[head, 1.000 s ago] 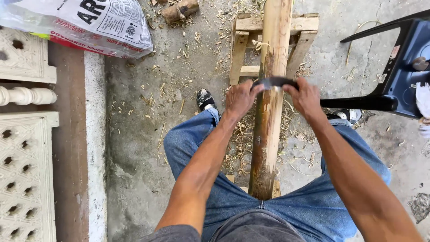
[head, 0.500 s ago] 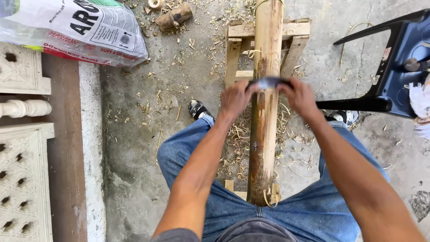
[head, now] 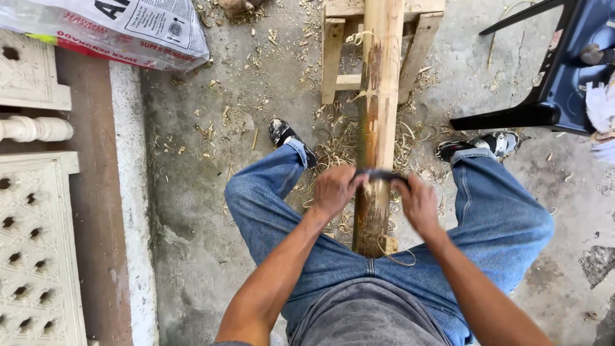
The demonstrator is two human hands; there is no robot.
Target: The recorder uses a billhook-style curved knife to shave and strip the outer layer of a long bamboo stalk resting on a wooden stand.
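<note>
Mid-shave: my left hand [head: 334,189] and right hand [head: 418,203] grip the drawknife [head: 382,174] across the pole [head: 379,128] (shavings underfoot); next pull needs even pressure.

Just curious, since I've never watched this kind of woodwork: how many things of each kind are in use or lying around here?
Hands: 2, left hand, right hand
Drawknife blade: 1
Bamboo pole: 1
Wooden stand: 1
Printed sack: 1
Blue chair: 1
Shoes: 2
Total: 9
</note>
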